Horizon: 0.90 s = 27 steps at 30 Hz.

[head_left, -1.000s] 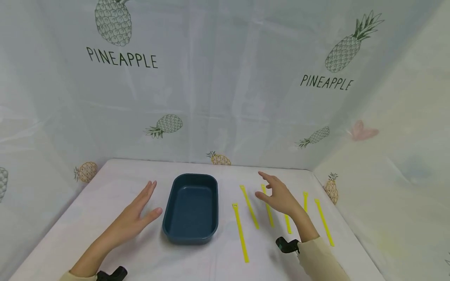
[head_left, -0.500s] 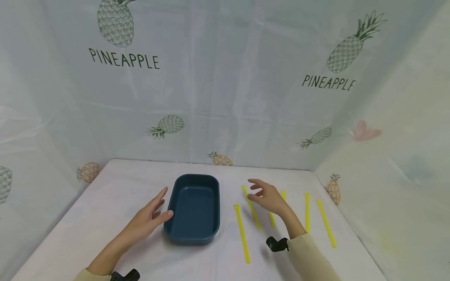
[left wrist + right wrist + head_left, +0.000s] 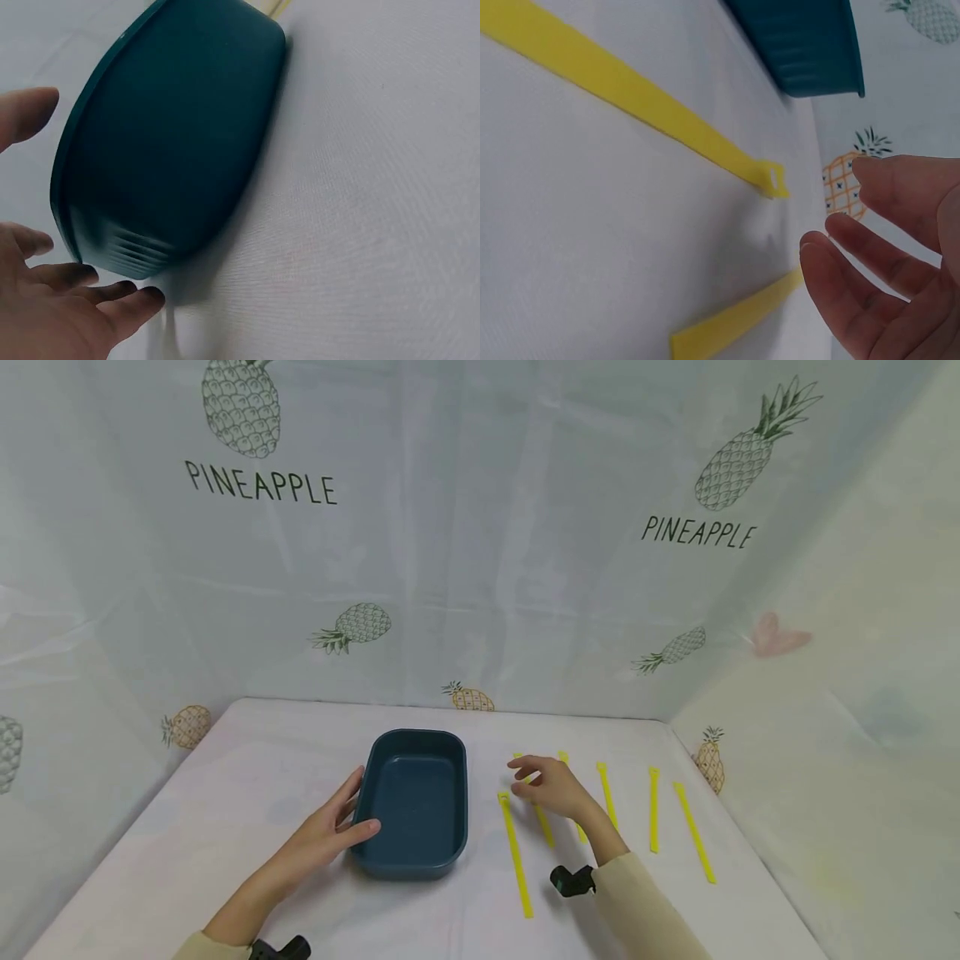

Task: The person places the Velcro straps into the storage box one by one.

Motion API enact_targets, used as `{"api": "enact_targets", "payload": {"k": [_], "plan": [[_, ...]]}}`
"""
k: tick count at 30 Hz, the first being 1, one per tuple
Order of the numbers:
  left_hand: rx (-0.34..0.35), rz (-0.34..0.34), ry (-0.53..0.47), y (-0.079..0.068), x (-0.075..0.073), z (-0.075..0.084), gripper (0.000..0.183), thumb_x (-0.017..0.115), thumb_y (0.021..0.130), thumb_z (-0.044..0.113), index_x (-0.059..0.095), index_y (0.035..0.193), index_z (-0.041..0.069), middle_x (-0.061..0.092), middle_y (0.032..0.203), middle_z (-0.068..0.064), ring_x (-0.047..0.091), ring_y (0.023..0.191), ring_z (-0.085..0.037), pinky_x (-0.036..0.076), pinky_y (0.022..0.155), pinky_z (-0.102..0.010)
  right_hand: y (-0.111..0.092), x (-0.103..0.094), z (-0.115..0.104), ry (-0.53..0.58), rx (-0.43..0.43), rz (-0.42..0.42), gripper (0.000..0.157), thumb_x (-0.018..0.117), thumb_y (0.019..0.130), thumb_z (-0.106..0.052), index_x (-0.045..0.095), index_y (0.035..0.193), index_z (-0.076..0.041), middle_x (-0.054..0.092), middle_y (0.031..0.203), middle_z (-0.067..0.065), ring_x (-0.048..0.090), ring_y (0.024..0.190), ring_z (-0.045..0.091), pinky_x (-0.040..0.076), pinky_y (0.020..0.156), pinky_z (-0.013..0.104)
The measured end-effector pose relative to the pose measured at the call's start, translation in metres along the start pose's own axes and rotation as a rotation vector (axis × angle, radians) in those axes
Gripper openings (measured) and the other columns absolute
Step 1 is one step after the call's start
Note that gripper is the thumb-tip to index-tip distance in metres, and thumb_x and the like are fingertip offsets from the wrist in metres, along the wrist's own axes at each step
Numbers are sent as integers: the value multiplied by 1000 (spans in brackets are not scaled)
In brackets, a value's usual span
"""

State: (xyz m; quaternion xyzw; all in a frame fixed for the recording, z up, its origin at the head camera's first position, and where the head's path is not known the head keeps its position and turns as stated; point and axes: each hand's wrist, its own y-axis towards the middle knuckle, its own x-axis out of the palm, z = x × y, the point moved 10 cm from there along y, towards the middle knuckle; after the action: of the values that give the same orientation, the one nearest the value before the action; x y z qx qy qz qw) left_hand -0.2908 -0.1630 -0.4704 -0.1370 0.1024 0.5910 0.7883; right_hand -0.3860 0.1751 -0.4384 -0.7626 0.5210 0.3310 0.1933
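A dark blue rectangular tub (image 3: 412, 870) stands on the white-covered table, with nothing inside it. My left hand (image 3: 313, 845) is at its left side, the thumb over the near-left rim in the head view. In the left wrist view its loosely spread fingertips (image 3: 139, 306) come right up to the tub's ribbed end. My right hand (image 3: 557, 792) hovers with bent, parted fingers over a yellow strap (image 3: 544, 828), hiding part of it. Left of that lies another yellow strap (image 3: 517, 864) with a slotted head, also seen in the right wrist view. Nothing shows between the right fingers.
Farther right, several more yellow straps lie roughly parallel, including one strap (image 3: 654, 810) and the outermost strap (image 3: 695, 835). A pineapple-print curtain (image 3: 465, 560) hangs behind the table and along both sides. Each wrist wears a black camera (image 3: 572, 881).
My left hand has moved right, from beside the tub to its left rim. My right hand has shifted left and nearer across the straps, uncovering those on the right.
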Motion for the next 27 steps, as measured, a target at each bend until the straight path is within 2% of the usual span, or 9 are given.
{"api": "enact_targets", "payload": {"k": [5, 9, 16, 19, 22, 27], "plan": [[-10, -49, -22, 3, 6, -3, 101, 73, 102, 36, 1, 173, 26, 4, 178, -19, 11, 161, -50, 23, 123, -72, 2, 8, 6, 2, 27, -21, 37, 75, 98, -15, 71, 134, -6, 73, 114, 10, 69, 88, 20, 59, 71, 30], [-23, -84, -43, 2, 7, -8, 103, 74, 101, 35, 0, 173, 29, 2, 178, -19, 11, 160, -51, 24, 122, -74, 4, 13, 8, -7, 31, -29, 36, 75, 97, -13, 72, 132, -5, 72, 108, 9, 69, 77, 17, 57, 65, 27], [13, -129, -78, 2, 5, -10, 103, 73, 102, 30, -2, 172, 30, -2, 179, -14, 11, 161, -50, 24, 123, -71, 4, 18, 8, -33, 49, -40, 33, 74, 97, -10, 73, 130, -5, 71, 102, 7, 64, 69, 14, 53, 62, 25], [24, -144, -90, 2, 5, -10, 104, 73, 102, 27, -4, 172, 28, -2, 179, -12, 10, 162, -47, 25, 126, -62, 5, 19, 6, -50, 44, -40, 31, 75, 97, -9, 74, 128, -6, 70, 99, 6, 63, 68, 14, 54, 62, 25], [27, -159, -104, 1, 6, -12, 104, 72, 103, 24, -6, 172, 27, -3, 180, -9, 9, 163, -43, 30, 126, -45, 6, 22, 6, -60, 43, -48, 30, 76, 96, -9, 75, 126, -6, 70, 97, 5, 62, 68, 14, 53, 62, 26], [56, -191, -108, 0, 6, -10, 106, 73, 102, 21, -8, 172, 24, -6, 179, -10, 7, 163, -43, 32, 124, -35, 7, 25, 8, -70, 71, -51, 28, 79, 95, -9, 77, 122, -6, 70, 94, 3, 62, 70, 14, 54, 63, 26]]}}
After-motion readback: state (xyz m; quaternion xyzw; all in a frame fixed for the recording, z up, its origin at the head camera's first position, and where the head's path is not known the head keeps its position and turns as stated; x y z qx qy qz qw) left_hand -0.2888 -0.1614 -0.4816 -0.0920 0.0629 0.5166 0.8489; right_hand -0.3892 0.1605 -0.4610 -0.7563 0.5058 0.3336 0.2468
